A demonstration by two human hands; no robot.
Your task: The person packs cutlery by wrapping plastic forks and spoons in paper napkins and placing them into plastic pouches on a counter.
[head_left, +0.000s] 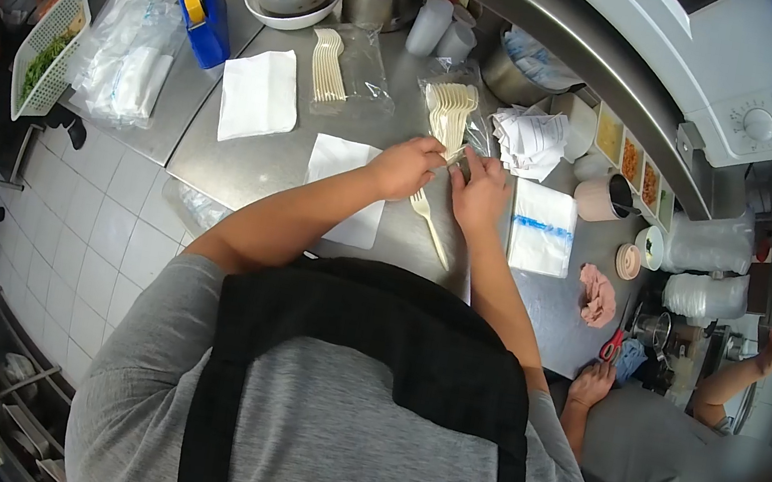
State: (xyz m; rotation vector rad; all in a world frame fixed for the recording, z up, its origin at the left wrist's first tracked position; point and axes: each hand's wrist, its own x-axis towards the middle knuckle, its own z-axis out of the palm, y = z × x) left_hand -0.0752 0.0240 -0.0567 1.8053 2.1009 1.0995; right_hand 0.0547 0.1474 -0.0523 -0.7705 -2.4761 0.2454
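On the steel table, a clear bag holds a bunch of cream plastic forks (pixel 451 110). My left hand (pixel 405 167) has its fingers bent at the lower left of this bunch, and my right hand (pixel 479 193) touches its lower right side. What the fingertips pinch is too small to make out. Just below my hands lies a single fork (pixel 429 228). A white napkin (pixel 355 223) is partly under my left forearm. Farther left are another bag with cream plastic cutlery (pixel 330 66) and a folded white napkin (pixel 259 96).
A blue tape dispenser (pixel 204 18) and plastic bags (pixel 133 55) stand left. Toward the right are a white packet (pixel 542 227), a pink cloth (pixel 596 296) and red-handled scissors (pixel 612 345). A co-worker's hand (pixel 592 384) rests at the table edge.
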